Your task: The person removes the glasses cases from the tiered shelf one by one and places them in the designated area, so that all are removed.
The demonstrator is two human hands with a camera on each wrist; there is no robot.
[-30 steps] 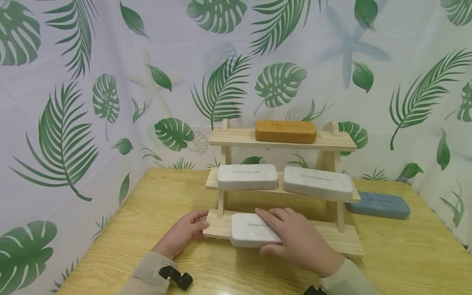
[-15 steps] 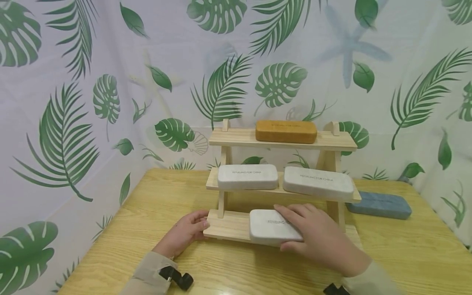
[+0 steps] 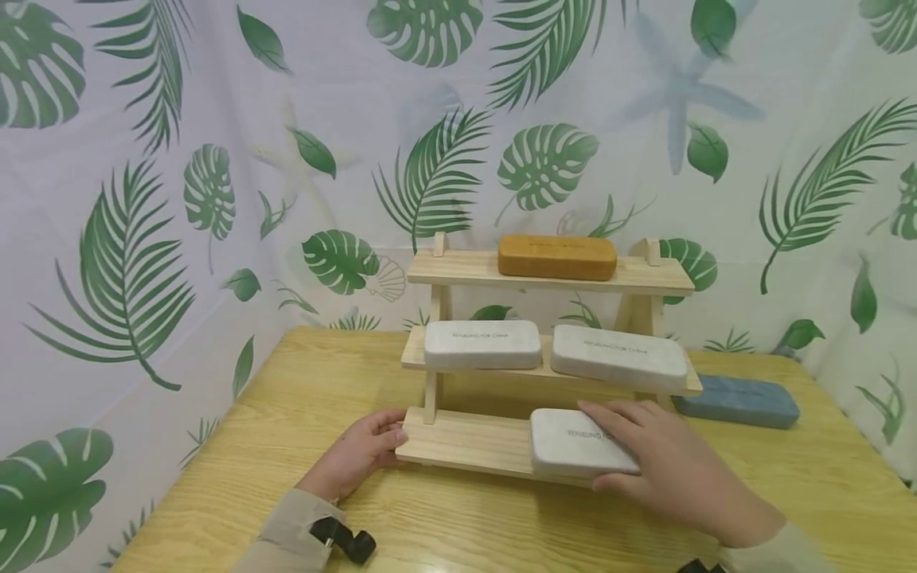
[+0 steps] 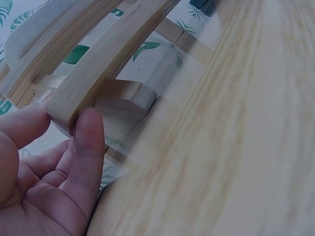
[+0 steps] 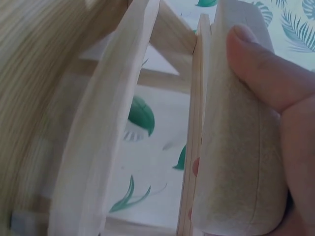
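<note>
My right hand (image 3: 677, 461) grips the right part of a white glasses case (image 3: 573, 446) at the bottom shelf of a three-tier wooden stand (image 3: 466, 442). In the right wrist view the thumb lies along one side of that case (image 5: 236, 147), and a few fingertips show past its other side. My left hand (image 3: 357, 450) holds the left end of the bottom shelf. The left wrist view shows finger and thumb pinching the board end (image 4: 81, 101). Two more white cases, a left one (image 3: 483, 344) and a right one (image 3: 618, 355), lie on the middle shelf.
An orange glasses case (image 3: 557, 257) lies on the top shelf. Partly behind the stand's right side, a blue case (image 3: 741, 399) rests on the wooden table (image 3: 251, 430). A leaf-print cloth (image 3: 308, 183) hangs behind and to the left.
My right hand has moved to the right along the bottom shelf with the white case, baring the shelf's left part. The left hand has stayed at the shelf end.
</note>
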